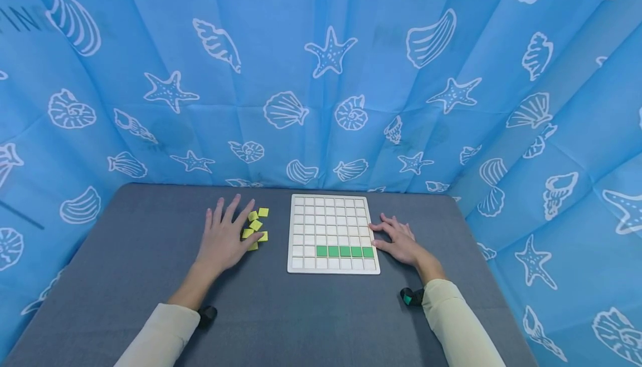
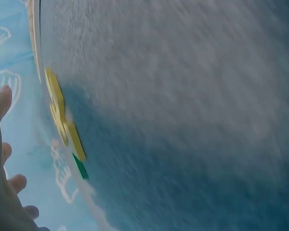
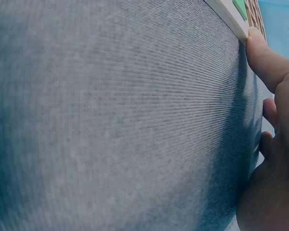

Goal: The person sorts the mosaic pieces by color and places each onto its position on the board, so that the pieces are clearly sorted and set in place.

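Note:
A white grid board (image 1: 292, 269) lies on the table, with a row of several green tiles (image 1: 344, 251) filling cells near its front, up to the right side. To its left is a loose cluster of yellow square tiles (image 1: 255, 225). My left hand (image 1: 223, 239) is spread over the left of this cluster, thumb and index finger beside the tiles, holding nothing visible. In the left wrist view a green piece (image 2: 80, 167) shows beside the yellow tiles (image 2: 58, 96). My right hand (image 1: 398, 241) rests at the board's right edge, its thumb (image 3: 262, 55) touching the corner area in the right wrist view.
The grey cloth-covered table (image 1: 321, 322) runs back to a blue curtain (image 1: 321, 77) with white shell and starfish prints, which also hangs along both sides. Dark straps with small devices sit at the left wrist (image 1: 207, 316) and right wrist (image 1: 412, 297).

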`<state>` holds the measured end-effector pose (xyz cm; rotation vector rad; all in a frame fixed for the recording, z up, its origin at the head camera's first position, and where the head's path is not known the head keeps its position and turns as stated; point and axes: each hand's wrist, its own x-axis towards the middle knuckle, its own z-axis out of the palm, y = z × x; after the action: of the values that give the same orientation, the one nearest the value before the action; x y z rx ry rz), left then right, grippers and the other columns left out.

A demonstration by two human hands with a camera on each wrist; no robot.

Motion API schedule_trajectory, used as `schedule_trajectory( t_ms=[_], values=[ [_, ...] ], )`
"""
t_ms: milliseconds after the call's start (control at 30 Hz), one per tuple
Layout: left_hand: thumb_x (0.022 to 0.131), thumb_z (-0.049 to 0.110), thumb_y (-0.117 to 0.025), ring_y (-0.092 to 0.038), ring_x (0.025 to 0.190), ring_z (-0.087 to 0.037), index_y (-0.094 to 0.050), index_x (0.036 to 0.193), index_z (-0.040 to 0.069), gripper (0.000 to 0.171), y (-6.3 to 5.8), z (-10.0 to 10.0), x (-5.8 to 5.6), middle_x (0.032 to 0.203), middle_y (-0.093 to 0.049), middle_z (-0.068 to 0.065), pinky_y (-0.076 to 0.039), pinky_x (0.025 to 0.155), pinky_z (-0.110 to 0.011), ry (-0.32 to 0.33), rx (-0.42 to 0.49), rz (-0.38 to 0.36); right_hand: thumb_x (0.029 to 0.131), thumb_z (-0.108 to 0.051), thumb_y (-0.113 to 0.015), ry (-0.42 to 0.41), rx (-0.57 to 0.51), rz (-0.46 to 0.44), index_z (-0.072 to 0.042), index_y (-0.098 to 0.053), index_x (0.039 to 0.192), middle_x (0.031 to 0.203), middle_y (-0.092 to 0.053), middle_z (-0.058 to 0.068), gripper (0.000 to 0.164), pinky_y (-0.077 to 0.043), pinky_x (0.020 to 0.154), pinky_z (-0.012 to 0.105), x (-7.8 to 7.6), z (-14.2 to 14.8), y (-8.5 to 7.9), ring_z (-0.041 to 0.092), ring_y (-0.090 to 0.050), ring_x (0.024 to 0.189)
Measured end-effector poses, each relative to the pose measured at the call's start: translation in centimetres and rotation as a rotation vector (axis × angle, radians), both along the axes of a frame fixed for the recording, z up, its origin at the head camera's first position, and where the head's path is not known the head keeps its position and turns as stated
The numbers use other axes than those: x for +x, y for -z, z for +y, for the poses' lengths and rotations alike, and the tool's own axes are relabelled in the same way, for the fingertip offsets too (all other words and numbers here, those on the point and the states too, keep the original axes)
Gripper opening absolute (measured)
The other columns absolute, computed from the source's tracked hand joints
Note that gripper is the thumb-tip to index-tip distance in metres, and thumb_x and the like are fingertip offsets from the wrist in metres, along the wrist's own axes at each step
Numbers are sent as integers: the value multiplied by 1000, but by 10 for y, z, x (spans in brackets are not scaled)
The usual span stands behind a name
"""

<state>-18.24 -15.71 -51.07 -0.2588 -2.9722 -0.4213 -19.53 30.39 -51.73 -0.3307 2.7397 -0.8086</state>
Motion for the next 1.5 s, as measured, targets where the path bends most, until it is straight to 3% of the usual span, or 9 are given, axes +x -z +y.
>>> schedule_trajectory(
  t_ms=[333, 600, 1033, 1500],
  values=[
    [96, 54, -64, -21, 153, -52, -30, 162, 20, 81, 4, -28, 1, 166, -29, -20, -15, 120, -73, 0, 51, -26, 101, -40, -61, -10, -3, 11, -18, -55, 145, 168, -20, 26, 49, 2, 118, 75, 0, 0, -4, 58, -4, 153],
    [96, 42, -70, -31, 148, -50, -40, 157, 14, 74, 7, -43, -1, 161, -37, -23, -29, 115, -71, -25, 137, -61, 100, -47, -61, -17, -24, 5, -19, -55, 144, 168, -19, 26, 53, 4, 118, 74, 1, 2, -1, 58, -3, 153],
    [97, 30, -71, -38, 144, -48, -63, 137, 8, 46, 4, -47, -7, 155, -46, -21, -33, 113, -68, -98, 202, -197, 101, -41, -62, 5, -3, -25, -19, -53, 147, 169, -17, 22, 52, 5, 120, 72, -1, 0, -3, 54, -1, 155],
    [95, 25, -74, -38, 143, -48, -73, 119, 8, 30, 8, -44, -16, 154, -46, -23, -32, 114, -67, -117, 195, -237, 101, -40, -62, 9, 2, -10, -19, -54, 147, 169, -18, 23, 52, 5, 119, 73, -1, 1, -1, 55, -2, 155]
  ],
)
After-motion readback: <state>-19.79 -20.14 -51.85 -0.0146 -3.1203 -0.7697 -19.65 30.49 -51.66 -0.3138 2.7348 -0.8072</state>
